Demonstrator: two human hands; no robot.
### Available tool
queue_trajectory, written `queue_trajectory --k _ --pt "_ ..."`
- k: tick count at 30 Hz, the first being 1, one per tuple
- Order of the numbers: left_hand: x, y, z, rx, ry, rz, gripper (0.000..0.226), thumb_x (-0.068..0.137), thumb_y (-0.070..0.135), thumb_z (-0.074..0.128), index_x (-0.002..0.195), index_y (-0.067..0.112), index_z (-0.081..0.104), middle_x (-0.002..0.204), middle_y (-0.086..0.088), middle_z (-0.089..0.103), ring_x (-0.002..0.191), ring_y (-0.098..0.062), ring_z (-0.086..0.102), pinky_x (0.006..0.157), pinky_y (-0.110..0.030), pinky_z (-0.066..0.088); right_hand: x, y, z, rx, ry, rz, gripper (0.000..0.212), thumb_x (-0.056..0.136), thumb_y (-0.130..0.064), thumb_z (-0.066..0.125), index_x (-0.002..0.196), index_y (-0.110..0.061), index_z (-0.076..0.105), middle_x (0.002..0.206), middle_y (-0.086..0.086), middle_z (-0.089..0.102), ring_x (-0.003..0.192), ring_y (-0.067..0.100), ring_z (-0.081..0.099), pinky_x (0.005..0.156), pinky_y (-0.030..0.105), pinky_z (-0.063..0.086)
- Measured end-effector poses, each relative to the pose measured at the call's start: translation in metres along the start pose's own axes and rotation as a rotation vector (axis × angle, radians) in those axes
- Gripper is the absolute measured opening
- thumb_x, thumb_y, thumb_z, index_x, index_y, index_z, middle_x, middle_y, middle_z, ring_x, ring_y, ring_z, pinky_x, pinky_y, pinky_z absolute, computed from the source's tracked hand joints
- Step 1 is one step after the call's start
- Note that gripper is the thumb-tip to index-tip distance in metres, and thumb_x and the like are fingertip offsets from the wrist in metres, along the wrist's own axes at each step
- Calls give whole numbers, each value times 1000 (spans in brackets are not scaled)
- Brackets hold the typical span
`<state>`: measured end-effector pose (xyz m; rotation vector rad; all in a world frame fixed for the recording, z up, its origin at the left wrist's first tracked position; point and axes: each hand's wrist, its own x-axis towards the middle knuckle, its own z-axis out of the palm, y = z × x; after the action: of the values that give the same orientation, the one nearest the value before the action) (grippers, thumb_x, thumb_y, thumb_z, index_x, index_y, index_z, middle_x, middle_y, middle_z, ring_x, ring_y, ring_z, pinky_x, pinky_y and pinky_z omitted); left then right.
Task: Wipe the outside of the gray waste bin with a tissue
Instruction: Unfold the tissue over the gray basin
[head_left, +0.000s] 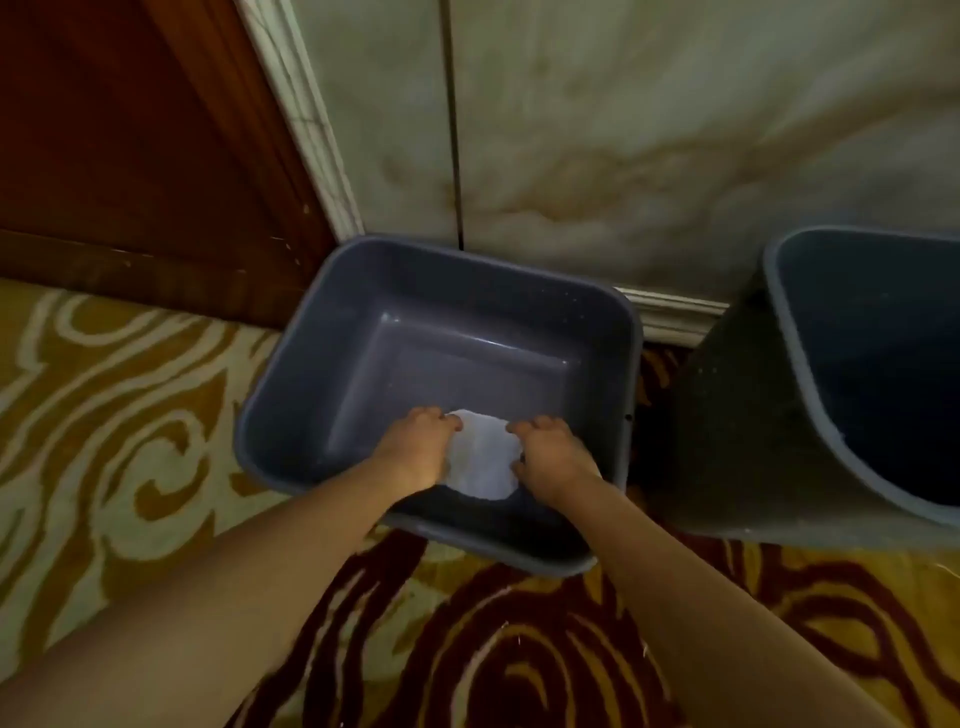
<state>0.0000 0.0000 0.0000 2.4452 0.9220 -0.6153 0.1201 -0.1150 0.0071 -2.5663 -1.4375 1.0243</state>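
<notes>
The gray waste bin (436, 358) stands on the patterned carpet (119, 415) against the marble wall (623, 130), near its corner with the wooden door (130, 130). Both the left hand (421, 447) and right hand (550, 452) grip a white tissue (480, 462) over the bin's near rim. A good wipe probably means flattening the tissue, pressing evenly and drawing it down the outer wall. A second bin (857, 389) stands just beside it.

Second bin (852, 384) cut by right edge; tissue (480, 454) perhaps partly under hands.
</notes>
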Motion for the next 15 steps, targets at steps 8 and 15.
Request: queue_trajectory --k 8,15 --pt "37 -9 18 293 -44 147 64 71 24 70 127 17 41 130 -9 39 120 -27 40 95 -37 41 33 6 25 -182 -1 -51 60 81 -29 64 132 -13 38 134 15 37 123 32 35 99 42 35" --pt "42 -1 13 276 -75 137 28 79 14 57 106 16 59 115 -8 62 101 -25 59 76 -30 43 36 0 31 -288 86 -53 30 89 -10 48 118 -6 52 127 19 52 118 35 47 94 43 40"
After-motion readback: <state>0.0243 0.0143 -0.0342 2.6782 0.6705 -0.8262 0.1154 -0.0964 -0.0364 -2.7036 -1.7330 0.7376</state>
